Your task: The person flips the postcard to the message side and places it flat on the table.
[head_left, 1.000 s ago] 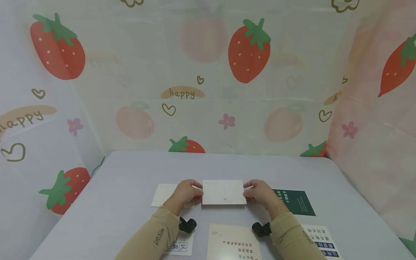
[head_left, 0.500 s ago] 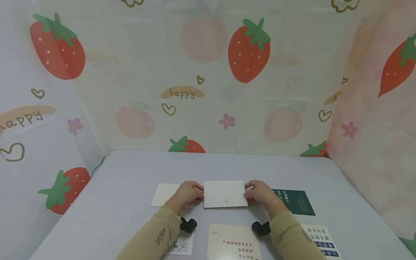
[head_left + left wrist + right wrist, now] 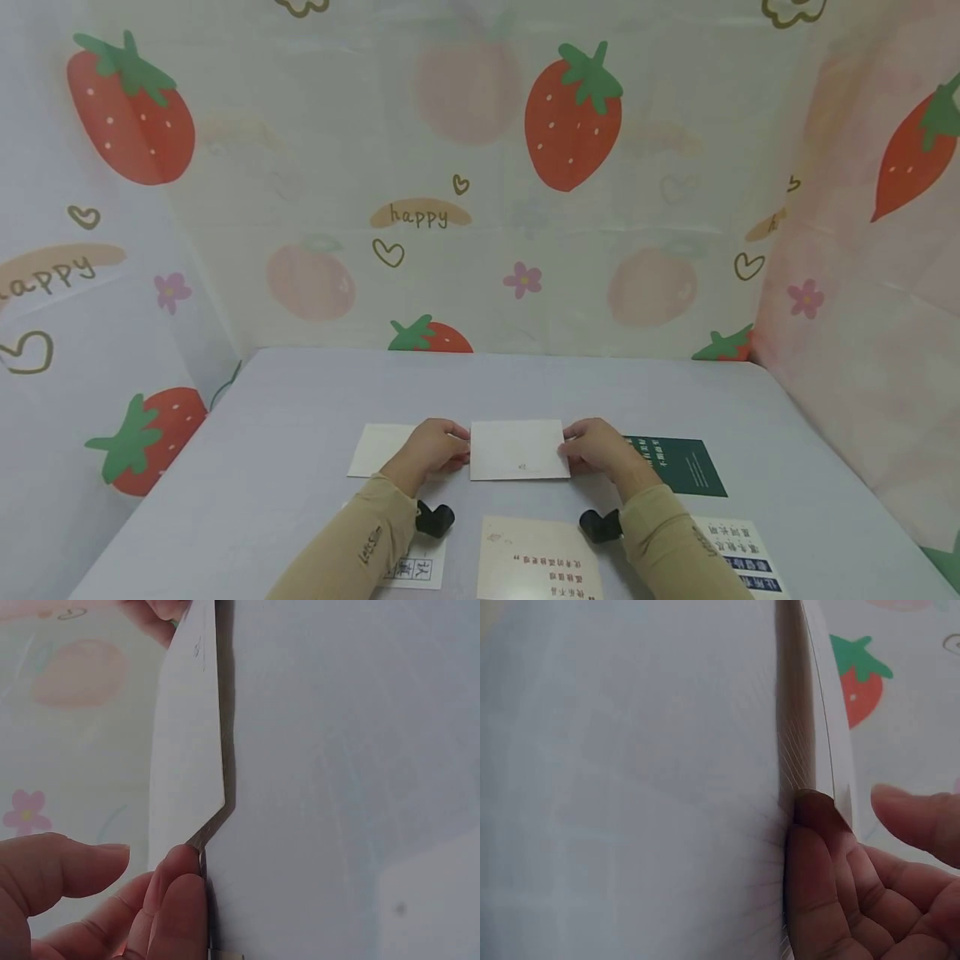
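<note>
A white card with a small printed mark lies between both hands at mid-table; a dark shadow strip runs under its near edge in the left wrist view. My left hand holds its left end, curled fingertips right at the corner and the thumb apart from the card's face. At the other end, my right hand holds the edge. Its bent fingertips come under the card's corner in the right wrist view, and the thumb stands off. Part of a cream card shows behind the left hand.
A dark green card lies beyond the right forearm. Nearer are a cream card with red writing, a white card with blue bands and a white card with boxed characters, partly under the left sleeve. Strawberry-print cloth walls surround the white table.
The white card has come slightly nearer and a little right, and the shadow strip below its near edge has thinned. Both hands have stayed at its ends, barely shifting.
</note>
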Motion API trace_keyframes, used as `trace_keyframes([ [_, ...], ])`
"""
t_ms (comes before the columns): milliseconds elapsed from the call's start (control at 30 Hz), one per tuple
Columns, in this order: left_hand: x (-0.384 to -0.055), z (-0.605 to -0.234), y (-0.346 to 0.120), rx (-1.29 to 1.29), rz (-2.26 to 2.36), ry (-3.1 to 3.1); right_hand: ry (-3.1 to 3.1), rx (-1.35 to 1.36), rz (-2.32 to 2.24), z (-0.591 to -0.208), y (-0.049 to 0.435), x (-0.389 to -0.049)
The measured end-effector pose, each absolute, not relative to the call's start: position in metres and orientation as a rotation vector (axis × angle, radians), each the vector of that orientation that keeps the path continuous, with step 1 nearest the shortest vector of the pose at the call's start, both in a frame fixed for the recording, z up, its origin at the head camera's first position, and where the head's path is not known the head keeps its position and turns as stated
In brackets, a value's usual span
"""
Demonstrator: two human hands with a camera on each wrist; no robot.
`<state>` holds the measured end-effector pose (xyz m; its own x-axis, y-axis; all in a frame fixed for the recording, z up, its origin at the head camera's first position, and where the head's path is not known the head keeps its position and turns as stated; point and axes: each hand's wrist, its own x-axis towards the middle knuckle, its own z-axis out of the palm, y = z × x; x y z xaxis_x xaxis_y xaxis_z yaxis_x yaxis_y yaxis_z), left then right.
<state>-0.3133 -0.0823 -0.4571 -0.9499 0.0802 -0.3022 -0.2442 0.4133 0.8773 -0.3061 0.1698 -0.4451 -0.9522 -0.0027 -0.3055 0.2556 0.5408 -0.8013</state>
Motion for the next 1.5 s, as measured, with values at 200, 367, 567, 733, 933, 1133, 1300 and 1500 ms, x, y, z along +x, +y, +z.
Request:
trace_keyframes([
  [200, -0.31, -0.453, -0.084, -0.16, 1.601, 2.345, 2.511, 0.217, -1.332, -0.445, 0.168, -0.306],
  [367, -0.307, -0.45, -0.084, -0.149, 1.633, 2.325, 2.51, 0.227, -1.319, -0.445, 0.168, -0.307],
  [567, -0.307, -0.448, -0.084, -0.153, 1.637, 2.313, 2.524, 0.227, -1.304, -0.444, 0.168, -0.305],
  [733, -0.307, -0.448, -0.085, -0.154, 1.633, 2.311, 2.529, 0.226, -1.318, -0.444, 0.17, -0.305],
  [933, -0.308, -0.448, -0.087, -0.154, 1.637, 2.304, 2.531, 0.22, -1.334, -0.443, 0.173, -0.304],
  [1133, -0.31, -0.449, -0.088, -0.141, 1.635, 2.311, 2.525, 0.215, -1.337, -0.442, 0.174, -0.304],
  [1300, -0.311, -0.449, -0.089, -0.115, 1.644, 2.319, 2.535, 0.212, -1.312, -0.44, 0.174, -0.303],
  [1500, -0.311, -0.447, -0.089, -0.102, 1.643, 2.324, 2.535, 0.201, -1.326, -0.437, 0.174, -0.303],
])
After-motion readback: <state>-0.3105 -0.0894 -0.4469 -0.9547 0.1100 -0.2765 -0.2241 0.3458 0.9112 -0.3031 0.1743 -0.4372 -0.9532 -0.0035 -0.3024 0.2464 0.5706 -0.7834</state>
